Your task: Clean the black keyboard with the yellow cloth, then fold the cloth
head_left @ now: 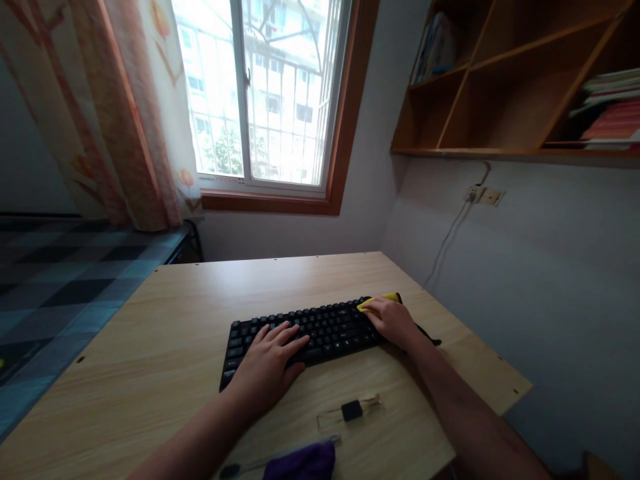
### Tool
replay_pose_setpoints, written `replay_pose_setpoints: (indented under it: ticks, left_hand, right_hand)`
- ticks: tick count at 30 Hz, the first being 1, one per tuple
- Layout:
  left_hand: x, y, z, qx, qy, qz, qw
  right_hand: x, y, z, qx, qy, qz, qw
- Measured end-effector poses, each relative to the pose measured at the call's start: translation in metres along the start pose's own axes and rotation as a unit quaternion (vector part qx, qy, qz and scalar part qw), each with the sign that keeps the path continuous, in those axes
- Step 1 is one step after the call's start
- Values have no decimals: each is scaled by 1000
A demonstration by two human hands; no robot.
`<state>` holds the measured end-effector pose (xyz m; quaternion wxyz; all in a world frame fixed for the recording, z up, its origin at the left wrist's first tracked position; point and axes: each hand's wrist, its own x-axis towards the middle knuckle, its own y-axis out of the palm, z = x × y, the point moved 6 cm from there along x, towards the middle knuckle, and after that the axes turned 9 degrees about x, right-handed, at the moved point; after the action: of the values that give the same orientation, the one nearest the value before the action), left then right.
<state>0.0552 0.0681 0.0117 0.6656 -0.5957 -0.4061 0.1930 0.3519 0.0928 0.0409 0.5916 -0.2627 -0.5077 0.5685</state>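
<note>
A black keyboard (pixel 325 333) lies at a slant across the middle of the wooden table. My left hand (pixel 270 360) rests on its left part with the fingers stretched and apart. Over the far right end is my right hand (pixel 393 321), its fingers closed on a yellow object with a black end (pixel 390 297). The object's full shape is hidden by the hand, so its kind is unclear. Nearer to me, between my arms, lies a small black block with thin wire loops (pixel 352 411). A purple cloth (pixel 303 461) lies at the bottom edge, beside a thin rod with a dark tip (pixel 231 471).
The light wooden table (pixel 175 333) has its right edge close to a white wall (pixel 550 267). A cable (pixel 445 233) runs down from a wall socket (pixel 483 195). Shelves (pixel 525 80) hang above. A bed with a checked cover (pixel 60 280) stands on the left.
</note>
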Motion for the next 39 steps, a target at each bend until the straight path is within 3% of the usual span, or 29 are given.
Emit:
replay_pose_setpoints:
  ticks: [6,12,25,32,39]
  left_hand:
    - [1,-5,-2,13,-2,16,1000]
    - [0,-7,-2,18,-1,16,1000]
    - [1,-7,-2,23,2,12,1000]
    - [0,-5,1,1,2,10,1000]
    - [0,-5,0,2,1,9,1000]
  right_hand:
    - [-1,4,7,-14,-16,46,999]
    - [-2,6,18,-24,-3,24,999]
    - [-9,4,29,-6,-30,58,998]
    - [-7,-5,5,-18,61,91,994]
    - [-9,-9,7,-69,70,80,992]
